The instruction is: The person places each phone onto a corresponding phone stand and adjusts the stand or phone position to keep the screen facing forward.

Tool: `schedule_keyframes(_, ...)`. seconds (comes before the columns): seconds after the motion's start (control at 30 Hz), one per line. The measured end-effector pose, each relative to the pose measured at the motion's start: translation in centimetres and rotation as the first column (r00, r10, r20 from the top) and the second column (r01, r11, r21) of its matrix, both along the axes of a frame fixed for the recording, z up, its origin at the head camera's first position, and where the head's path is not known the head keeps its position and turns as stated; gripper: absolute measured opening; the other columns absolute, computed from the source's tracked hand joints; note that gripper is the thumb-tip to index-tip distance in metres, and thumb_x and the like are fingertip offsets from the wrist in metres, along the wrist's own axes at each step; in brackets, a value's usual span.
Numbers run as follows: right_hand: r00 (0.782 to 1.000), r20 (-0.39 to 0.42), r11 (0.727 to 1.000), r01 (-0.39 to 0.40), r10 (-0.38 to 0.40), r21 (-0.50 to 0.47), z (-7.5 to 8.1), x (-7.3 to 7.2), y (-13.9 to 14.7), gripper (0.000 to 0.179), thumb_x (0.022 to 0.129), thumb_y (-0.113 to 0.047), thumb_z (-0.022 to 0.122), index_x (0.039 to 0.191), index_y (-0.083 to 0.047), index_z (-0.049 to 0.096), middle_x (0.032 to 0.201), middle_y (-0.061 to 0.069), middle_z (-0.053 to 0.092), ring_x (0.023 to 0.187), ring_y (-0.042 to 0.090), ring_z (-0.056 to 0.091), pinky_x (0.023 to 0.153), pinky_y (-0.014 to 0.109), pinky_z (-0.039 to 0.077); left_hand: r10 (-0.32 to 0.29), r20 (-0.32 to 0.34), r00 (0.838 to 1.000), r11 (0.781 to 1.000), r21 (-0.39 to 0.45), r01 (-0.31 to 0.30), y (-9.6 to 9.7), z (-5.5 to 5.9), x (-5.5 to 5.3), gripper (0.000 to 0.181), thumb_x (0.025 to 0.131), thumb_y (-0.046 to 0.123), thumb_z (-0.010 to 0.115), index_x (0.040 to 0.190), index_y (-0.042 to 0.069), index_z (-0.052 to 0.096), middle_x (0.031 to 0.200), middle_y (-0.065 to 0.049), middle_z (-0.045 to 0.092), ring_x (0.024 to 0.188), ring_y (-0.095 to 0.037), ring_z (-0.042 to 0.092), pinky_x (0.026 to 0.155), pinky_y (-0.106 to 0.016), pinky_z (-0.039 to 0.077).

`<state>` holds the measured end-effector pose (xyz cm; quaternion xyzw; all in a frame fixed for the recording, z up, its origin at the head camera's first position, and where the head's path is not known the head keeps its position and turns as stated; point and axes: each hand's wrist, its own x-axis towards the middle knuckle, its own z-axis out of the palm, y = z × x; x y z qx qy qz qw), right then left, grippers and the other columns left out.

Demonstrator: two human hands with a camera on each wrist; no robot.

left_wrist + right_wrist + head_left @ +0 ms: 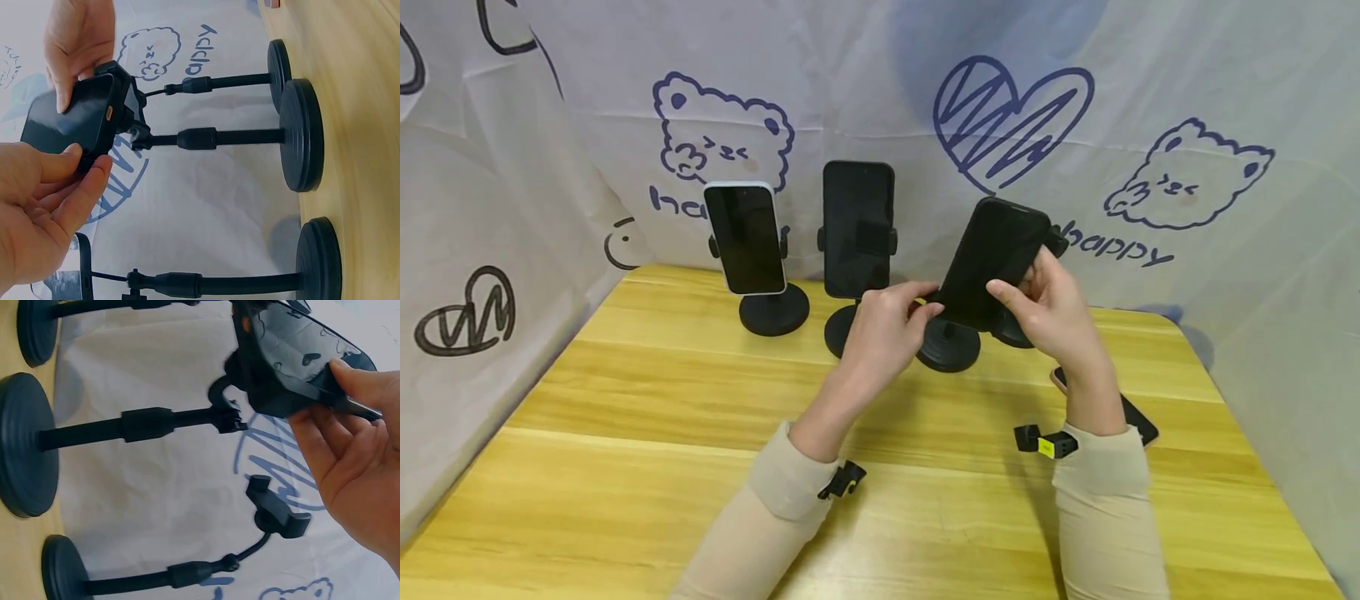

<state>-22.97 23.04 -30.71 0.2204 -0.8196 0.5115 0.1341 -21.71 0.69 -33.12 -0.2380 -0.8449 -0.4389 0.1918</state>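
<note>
A black smartphone (996,258) leans at a tilt over the third black phone stand (949,350). My right hand (1052,308) grips its right side, thumb on the screen and fingers behind, as the right wrist view also shows. At the lower left corner, my left hand (891,321) pinches with thumb and forefinger; whether the stand's clamp arm is also between them I cannot tell. In the left wrist view the stand's clamp (122,94) sits against the phone's lower end. How far the phone is seated in it is partly hidden.
Left of my hands, a white-edged phone (747,239) and a black phone (858,229) stand upright in their stands. A fourth stand's bare clamp (278,509) is behind my right hand. Another phone (1138,417) lies on the wooden table (662,492) beside my right wrist. A printed cloth (865,75) hangs behind.
</note>
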Motion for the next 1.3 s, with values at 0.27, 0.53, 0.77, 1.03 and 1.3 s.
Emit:
schedule_keyframes(0.27, 0.993, -0.025, 0.970, 0.106, -0.115, -0.220, -1.0, -0.7, -1.5, 0.042, 0.101, -0.005, 0.068, 0.141, 0.002, 0.056, 0.092, -0.007, 0.064, 0.067, 0.013, 0.048, 0.064, 0.018, 0.044, 0.013, 0.036, 0.999, 1.000, 0.019, -0.013, 0.1, 0.0, 0.0, 0.028, 0.098, 0.013, 0.073, 0.123, 0.000, 0.074, 0.110, -0.013, 0.077, 0.081, -0.020, 0.074, 0.061, -0.025, 0.055)
schedule_keyframes(0.53, 0.983, -0.032, 0.914, 0.156, -0.181, -0.375, -1.3, -1.0, -2.8, 0.024, 0.107, -0.009, 0.058, 0.128, 0.002, 0.060, 0.070, -0.004, 0.039, 0.060, 0.011, 0.037, 0.058, 0.022, 0.032, -0.051, 0.167, 0.985, 0.999, -0.003, 0.052, 0.1, 0.0, -0.1, 0.037, 0.105, 0.014, 0.063, 0.140, 0.000, 0.063, 0.117, -0.014, 0.075, 0.068, -0.015, 0.066, 0.049, -0.023, 0.042)
schedule_keyframes(0.77, 0.972, -0.006, 0.909, 0.219, -0.236, -0.354, -1.5, -1.2, -3.1, 0.025, 0.106, -0.010, 0.061, 0.126, 0.005, 0.061, 0.071, -0.004, 0.039, 0.063, 0.010, 0.038, 0.058, 0.021, 0.032, -0.120, 0.282, 0.952, 0.993, 0.050, 0.110, 0.0, -0.3, -0.3, 0.042, 0.109, 0.016, 0.055, 0.149, 0.002, 0.054, 0.121, -0.014, 0.072, 0.054, -0.021, 0.052, 0.051, -0.028, 0.041)
schedule_keyframes(1.03, 0.974, -0.027, 0.919, 0.204, -0.226, -0.338, -1.8, -1.3, -2.8, 0.029, 0.104, -0.007, 0.063, 0.128, 0.009, 0.062, 0.075, -0.005, 0.047, 0.064, 0.009, 0.042, 0.059, 0.019, 0.036, -0.142, 0.317, 0.938, 0.985, 0.138, 0.103, -0.2, -0.8, -0.5, 0.040, 0.109, 0.018, 0.056, 0.146, 0.005, 0.057, 0.128, -0.011, 0.069, 0.112, -0.024, 0.070, 0.092, -0.035, 0.059)
schedule_keyframes(1.3, 0.983, -0.005, 0.938, 0.175, -0.185, -0.299, -1.6, -1.0, -2.3, 0.036, 0.105, -0.010, 0.063, 0.137, 0.006, 0.061, 0.099, -0.008, 0.070, 0.070, 0.009, 0.054, 0.063, 0.016, 0.048, -0.126, 0.309, 0.943, 0.987, 0.134, 0.088, -0.1, -0.7, -0.5, 0.038, 0.108, 0.018, 0.058, 0.143, 0.004, 0.060, 0.124, -0.011, 0.071, 0.107, -0.023, 0.071, 0.089, -0.033, 0.060)
